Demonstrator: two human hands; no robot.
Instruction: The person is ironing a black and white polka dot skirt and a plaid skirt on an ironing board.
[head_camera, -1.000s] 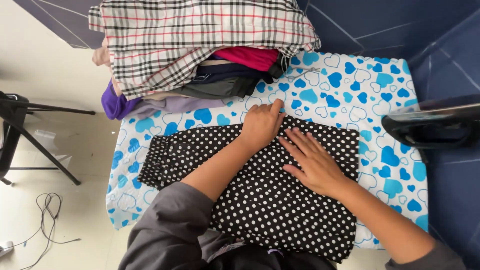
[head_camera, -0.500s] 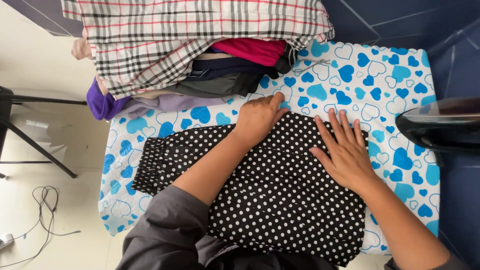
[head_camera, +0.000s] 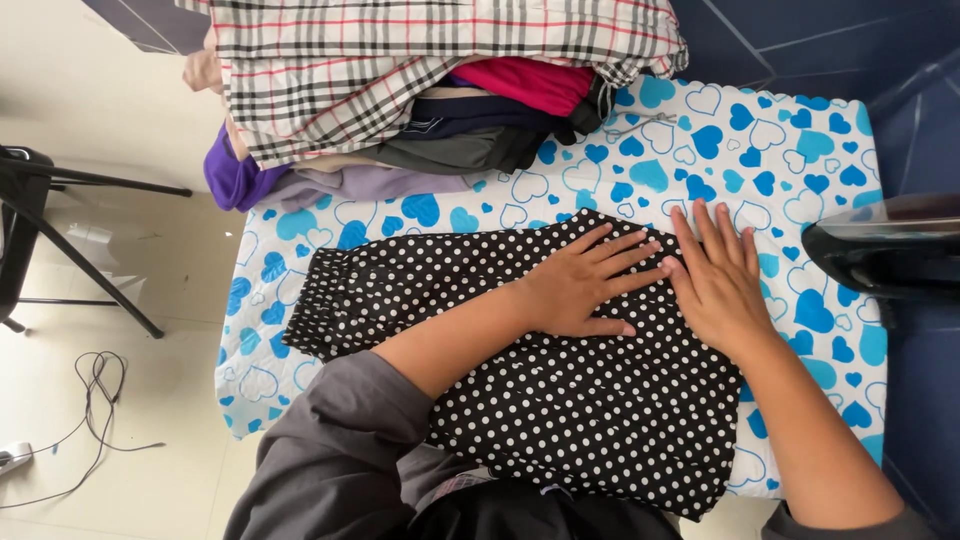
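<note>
A black garment with white polka dots (head_camera: 560, 400) lies spread on a board covered in white cloth with blue hearts (head_camera: 760, 160). My left hand (head_camera: 580, 285) rests flat on the garment's upper middle, fingers spread and pointing right. Beside it, my right hand (head_camera: 715, 280) presses flat on the garment's right edge, fingers pointing up onto the cover. The two hands nearly touch at the fingertips. Neither hand holds anything. The garment's gathered waistband (head_camera: 310, 310) sits at the left end.
A pile of folded clothes (head_camera: 430, 150) topped by a checked cloth (head_camera: 400, 70) fills the board's far left. A dark iron (head_camera: 890, 250) stands at the right edge. A black stand (head_camera: 60, 240) and a loose cable (head_camera: 90, 400) are on the floor to the left.
My left hand slid from the garment's top edge toward the right and opened flat. My right hand moved up and right to the garment's edge.
</note>
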